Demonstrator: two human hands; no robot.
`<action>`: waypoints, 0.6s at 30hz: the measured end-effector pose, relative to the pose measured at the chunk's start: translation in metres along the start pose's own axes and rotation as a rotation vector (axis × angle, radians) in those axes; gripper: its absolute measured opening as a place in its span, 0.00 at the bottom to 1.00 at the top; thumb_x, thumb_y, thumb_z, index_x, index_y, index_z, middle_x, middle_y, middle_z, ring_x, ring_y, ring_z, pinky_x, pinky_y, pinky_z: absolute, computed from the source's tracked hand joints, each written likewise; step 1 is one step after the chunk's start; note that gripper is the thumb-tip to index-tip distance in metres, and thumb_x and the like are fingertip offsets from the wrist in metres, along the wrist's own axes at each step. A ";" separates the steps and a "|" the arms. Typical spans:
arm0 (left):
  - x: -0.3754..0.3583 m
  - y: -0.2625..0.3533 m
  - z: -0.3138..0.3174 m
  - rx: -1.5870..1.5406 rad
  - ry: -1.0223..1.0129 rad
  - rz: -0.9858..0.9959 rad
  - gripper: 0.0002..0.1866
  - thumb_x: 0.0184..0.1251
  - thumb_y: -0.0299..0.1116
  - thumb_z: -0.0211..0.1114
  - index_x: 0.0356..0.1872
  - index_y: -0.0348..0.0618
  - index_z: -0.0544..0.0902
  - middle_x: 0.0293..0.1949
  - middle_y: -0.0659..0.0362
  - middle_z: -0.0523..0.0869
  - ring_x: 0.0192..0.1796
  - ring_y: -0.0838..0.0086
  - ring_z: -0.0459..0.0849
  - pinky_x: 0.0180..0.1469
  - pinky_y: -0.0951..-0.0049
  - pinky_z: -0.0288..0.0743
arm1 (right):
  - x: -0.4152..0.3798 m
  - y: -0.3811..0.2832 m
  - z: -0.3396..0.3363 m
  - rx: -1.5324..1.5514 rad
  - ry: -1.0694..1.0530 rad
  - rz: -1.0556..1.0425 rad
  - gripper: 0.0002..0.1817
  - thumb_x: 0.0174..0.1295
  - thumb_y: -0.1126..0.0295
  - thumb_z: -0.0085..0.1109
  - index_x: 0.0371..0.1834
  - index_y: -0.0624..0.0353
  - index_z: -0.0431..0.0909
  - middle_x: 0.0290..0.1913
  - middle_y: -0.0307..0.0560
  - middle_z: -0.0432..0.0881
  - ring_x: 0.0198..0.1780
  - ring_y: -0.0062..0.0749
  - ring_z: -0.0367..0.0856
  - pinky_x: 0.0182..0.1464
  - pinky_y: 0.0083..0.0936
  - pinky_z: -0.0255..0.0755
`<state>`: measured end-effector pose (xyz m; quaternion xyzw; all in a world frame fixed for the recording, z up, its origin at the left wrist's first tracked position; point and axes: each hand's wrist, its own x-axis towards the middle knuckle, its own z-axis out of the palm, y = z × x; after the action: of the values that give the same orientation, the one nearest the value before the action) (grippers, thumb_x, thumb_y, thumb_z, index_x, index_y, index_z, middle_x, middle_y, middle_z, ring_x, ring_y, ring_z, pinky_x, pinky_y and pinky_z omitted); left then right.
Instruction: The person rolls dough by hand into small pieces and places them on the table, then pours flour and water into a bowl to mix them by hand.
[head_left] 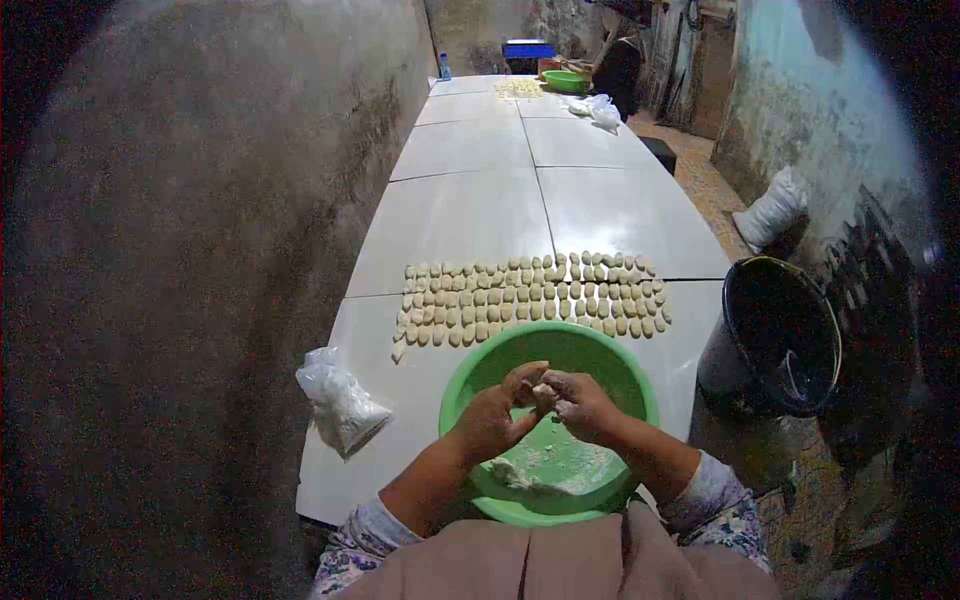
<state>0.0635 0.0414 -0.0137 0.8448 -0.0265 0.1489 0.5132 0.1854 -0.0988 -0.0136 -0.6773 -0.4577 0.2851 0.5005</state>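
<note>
White tiled table (pixel 460 215) runs between a stained wall (pixel 220 200) and a black bucket (pixel 725 355).

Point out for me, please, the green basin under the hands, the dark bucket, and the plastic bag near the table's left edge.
Green basin (pixel 624 380): head view, inner wall, right side.
Dark bucket (pixel 725 365): head view, outer side.
Plastic bag (pixel 350 415): head view, filled lower part.

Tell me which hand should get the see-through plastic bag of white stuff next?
Probably the left hand: the bag lies on its side of the round green bowl. The right hand would have to cross over. Both seem busy with a small pale lump, though.
</note>
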 end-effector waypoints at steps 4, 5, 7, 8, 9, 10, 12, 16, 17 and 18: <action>0.001 -0.002 0.000 -0.116 0.065 0.049 0.23 0.61 0.26 0.65 0.58 0.44 0.71 0.41 0.55 0.84 0.43 0.68 0.85 0.48 0.69 0.78 | 0.001 0.009 0.003 0.019 0.028 0.024 0.11 0.70 0.66 0.48 0.42 0.63 0.75 0.33 0.45 0.77 0.36 0.25 0.74 0.41 0.26 0.69; 0.002 -0.001 -0.001 -0.115 0.066 0.050 0.23 0.61 0.26 0.65 0.58 0.44 0.71 0.41 0.55 0.84 0.43 0.68 0.85 0.48 0.69 0.78 | 0.003 0.009 0.002 0.034 0.048 0.027 0.10 0.70 0.66 0.47 0.42 0.61 0.74 0.30 0.38 0.74 0.33 0.17 0.68 0.36 0.20 0.66; 0.004 -0.001 -0.002 -0.088 0.138 0.000 0.18 0.62 0.27 0.65 0.52 0.42 0.74 0.41 0.54 0.85 0.44 0.70 0.85 0.49 0.70 0.78 | 0.002 -0.011 -0.002 0.098 0.012 0.136 0.12 0.70 0.61 0.49 0.41 0.59 0.74 0.29 0.39 0.74 0.30 0.17 0.70 0.34 0.18 0.66; 0.005 -0.002 -0.003 -0.075 0.174 -0.027 0.15 0.62 0.27 0.66 0.49 0.41 0.76 0.41 0.54 0.85 0.44 0.70 0.85 0.49 0.70 0.78 | 0.004 -0.018 -0.005 0.264 -0.045 0.226 0.14 0.69 0.58 0.50 0.39 0.59 0.75 0.31 0.40 0.75 0.30 0.20 0.72 0.32 0.19 0.67; 0.004 -0.002 -0.003 -0.074 0.173 -0.028 0.15 0.62 0.27 0.66 0.49 0.41 0.76 0.41 0.54 0.85 0.44 0.70 0.85 0.49 0.70 0.78 | 0.004 -0.022 -0.007 0.431 -0.101 0.317 0.17 0.68 0.56 0.50 0.38 0.60 0.75 0.32 0.42 0.76 0.31 0.22 0.75 0.31 0.20 0.68; 0.004 -0.002 -0.004 -0.091 0.163 -0.017 0.14 0.61 0.28 0.66 0.47 0.41 0.77 0.40 0.54 0.85 0.44 0.70 0.85 0.49 0.71 0.78 | 0.001 -0.021 -0.008 0.454 -0.086 0.223 0.17 0.67 0.53 0.50 0.37 0.57 0.75 0.30 0.39 0.75 0.26 0.18 0.71 0.26 0.17 0.64; 0.003 -0.005 -0.002 -0.139 0.149 -0.004 0.10 0.60 0.28 0.67 0.42 0.40 0.79 0.38 0.55 0.85 0.43 0.71 0.85 0.48 0.71 0.78 | 0.003 -0.007 -0.010 0.434 -0.072 0.265 0.17 0.67 0.53 0.50 0.37 0.58 0.75 0.29 0.38 0.75 0.25 0.18 0.70 0.26 0.18 0.64; 0.002 -0.004 -0.005 0.034 0.092 -0.059 0.12 0.60 0.33 0.68 0.41 0.39 0.79 0.37 0.54 0.85 0.43 0.71 0.85 0.47 0.71 0.78 | 0.003 0.000 -0.005 0.364 -0.059 0.252 0.13 0.69 0.59 0.50 0.39 0.58 0.75 0.28 0.35 0.74 0.25 0.19 0.70 0.26 0.16 0.64; 0.003 -0.005 -0.005 0.034 0.092 -0.059 0.12 0.60 0.33 0.68 0.41 0.39 0.79 0.37 0.54 0.85 0.43 0.71 0.85 0.47 0.71 0.78 | 0.002 -0.001 -0.005 0.404 -0.045 0.224 0.11 0.70 0.62 0.49 0.40 0.58 0.75 0.28 0.35 0.74 0.26 0.18 0.70 0.26 0.16 0.65; 0.004 -0.005 -0.005 -0.011 0.100 -0.094 0.14 0.61 0.34 0.68 0.43 0.39 0.78 0.37 0.54 0.85 0.43 0.71 0.85 0.47 0.71 0.77 | 0.003 0.002 -0.003 0.461 -0.033 0.230 0.08 0.71 0.66 0.48 0.41 0.58 0.74 0.29 0.35 0.75 0.27 0.18 0.70 0.27 0.17 0.65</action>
<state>0.0671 0.0488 -0.0149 0.8339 0.0381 0.1665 0.5248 0.1897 -0.0977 -0.0139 -0.5883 -0.3088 0.4479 0.5983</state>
